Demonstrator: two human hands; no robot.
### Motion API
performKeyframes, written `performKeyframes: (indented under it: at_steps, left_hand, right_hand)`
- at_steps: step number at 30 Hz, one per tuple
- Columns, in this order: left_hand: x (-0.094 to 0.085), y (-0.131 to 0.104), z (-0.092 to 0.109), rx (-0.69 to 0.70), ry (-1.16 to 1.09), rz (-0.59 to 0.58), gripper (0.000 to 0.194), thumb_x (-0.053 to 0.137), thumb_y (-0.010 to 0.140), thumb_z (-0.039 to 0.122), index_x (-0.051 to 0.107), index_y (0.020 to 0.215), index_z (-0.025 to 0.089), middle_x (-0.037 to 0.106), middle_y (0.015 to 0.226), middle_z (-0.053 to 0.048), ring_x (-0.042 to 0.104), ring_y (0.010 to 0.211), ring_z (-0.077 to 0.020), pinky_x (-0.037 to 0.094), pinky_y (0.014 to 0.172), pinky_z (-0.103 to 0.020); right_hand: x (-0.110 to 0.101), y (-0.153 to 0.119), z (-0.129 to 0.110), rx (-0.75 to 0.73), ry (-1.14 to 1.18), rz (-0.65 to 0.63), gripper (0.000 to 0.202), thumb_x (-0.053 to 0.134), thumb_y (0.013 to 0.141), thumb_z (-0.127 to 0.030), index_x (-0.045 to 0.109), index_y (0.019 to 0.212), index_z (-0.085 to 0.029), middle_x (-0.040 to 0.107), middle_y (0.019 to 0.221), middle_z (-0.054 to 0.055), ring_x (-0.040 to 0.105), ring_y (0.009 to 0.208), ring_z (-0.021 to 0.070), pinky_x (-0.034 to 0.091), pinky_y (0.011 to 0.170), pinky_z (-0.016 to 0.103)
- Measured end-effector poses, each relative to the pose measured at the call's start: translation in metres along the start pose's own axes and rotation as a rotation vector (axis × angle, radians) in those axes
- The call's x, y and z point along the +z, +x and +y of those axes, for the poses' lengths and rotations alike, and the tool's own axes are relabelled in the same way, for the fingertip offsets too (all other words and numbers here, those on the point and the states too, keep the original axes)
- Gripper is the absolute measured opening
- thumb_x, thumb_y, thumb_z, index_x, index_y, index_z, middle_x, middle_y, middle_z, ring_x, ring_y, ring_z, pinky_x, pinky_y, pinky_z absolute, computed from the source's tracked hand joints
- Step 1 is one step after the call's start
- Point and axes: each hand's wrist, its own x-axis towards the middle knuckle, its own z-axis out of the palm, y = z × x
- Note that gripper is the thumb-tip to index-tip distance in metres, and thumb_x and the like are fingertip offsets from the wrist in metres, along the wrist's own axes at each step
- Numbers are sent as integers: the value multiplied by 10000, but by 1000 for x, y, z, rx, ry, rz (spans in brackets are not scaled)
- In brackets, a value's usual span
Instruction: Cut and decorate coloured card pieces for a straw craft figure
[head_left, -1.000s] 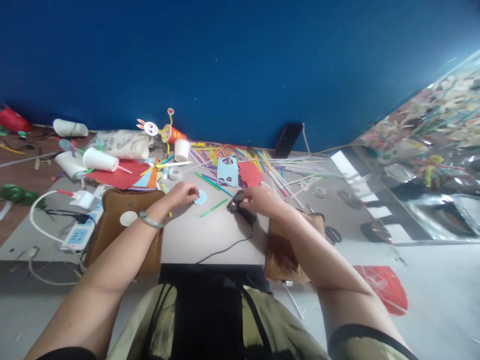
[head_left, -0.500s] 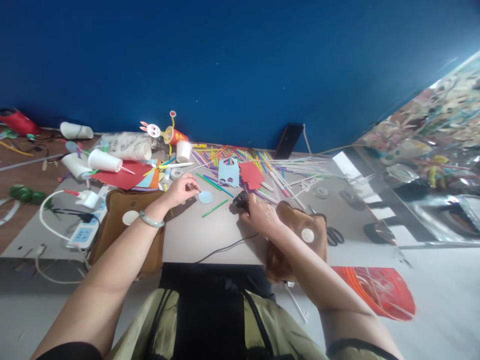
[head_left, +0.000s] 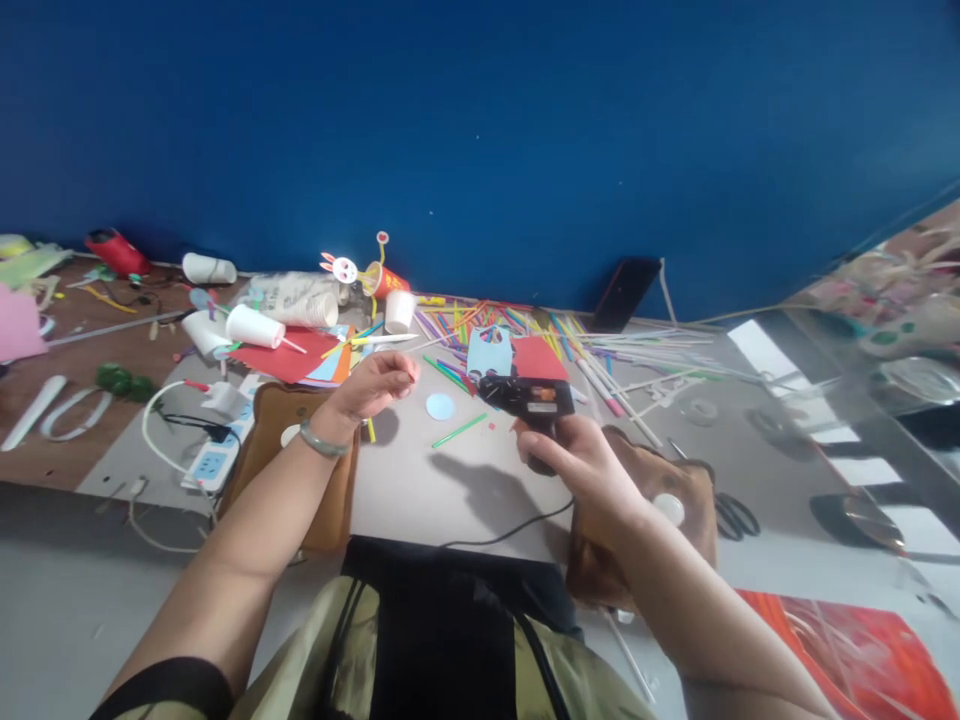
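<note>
My right hand (head_left: 566, 450) is wrapped round the handle of a black glue gun (head_left: 525, 396), raised above the table with its nozzle pointing left. My left hand (head_left: 375, 388) is closed in a pinch, with something small and reddish at the fingertips that I cannot make out. Between the hands a light blue paper disc (head_left: 440, 406) lies on the table, with a green stick (head_left: 460, 430) just below it. Behind the gun are a light blue cut sheet (head_left: 489, 352) and a red paper piece (head_left: 541, 360).
Coloured sticks (head_left: 480, 318) lie along the blue wall. Paper cups (head_left: 255, 326), a rabbit-faced cup (head_left: 384, 283) and a power strip (head_left: 217, 450) are to the left. Brown cushions (head_left: 322, 500) flank the work area. Black scissors (head_left: 737, 516) lie at right.
The view has shifted, so the table items sit further left or right in it. My right hand has lifted the glue gun off the table. My left hand stays pinched, now turned slightly.
</note>
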Motion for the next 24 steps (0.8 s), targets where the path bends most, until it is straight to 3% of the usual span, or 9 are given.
performKeyframes:
  at_steps: [3,6,9,12,15,19,24]
  left_hand:
    - [-4,-2,5,5,-23,-26,565,907,503,522,476,610,173,502,630,29,397,466,-47,347,475,-240]
    - [-7,-4,8,-18,21,-4,677,902,419,603,399,552,170,500,646,15,385,467,-47,347,464,-244]
    - [-7,-6,9,-4,52,-14,677,900,424,596,402,546,155,598,822,-32,396,494,-34,366,483,-251]
    - [-6,-6,7,29,88,-34,554,880,536,545,496,599,151,641,1084,-86,434,537,-37,396,521,-269]
    - [-2,-6,4,56,168,-35,387,853,639,462,611,665,162,634,1198,-103,548,655,-85,450,592,-283]
    - [3,-5,-1,67,284,-49,257,838,694,359,681,686,156,668,1153,-110,644,895,-175,512,722,-293]
    - [4,-3,-6,59,269,-52,238,824,719,347,701,728,143,714,989,-94,634,715,-120,530,641,-259]
  right_hand:
    - [12,10,-6,-54,87,-138,413,594,867,-512,567,610,-190,528,584,12,452,530,119,390,516,267]
    - [19,21,-7,-106,118,-213,511,549,856,-637,563,603,-193,528,577,30,470,547,139,409,523,286]
    - [19,28,-5,-114,88,-107,512,565,813,-694,570,666,-204,511,542,20,454,512,146,388,485,291]
    - [17,30,-3,-108,-83,37,430,613,819,-617,582,690,-208,484,503,-2,410,475,130,347,457,276]
    - [17,28,1,-124,-155,34,360,604,845,-540,607,738,-196,498,520,-9,424,483,127,344,464,267]
    - [19,28,7,-131,-208,29,310,608,851,-486,611,763,-189,499,540,-14,427,504,128,339,476,264]
    - [22,31,12,-103,-241,26,337,613,843,-505,602,746,-182,478,550,-16,403,512,126,316,479,267]
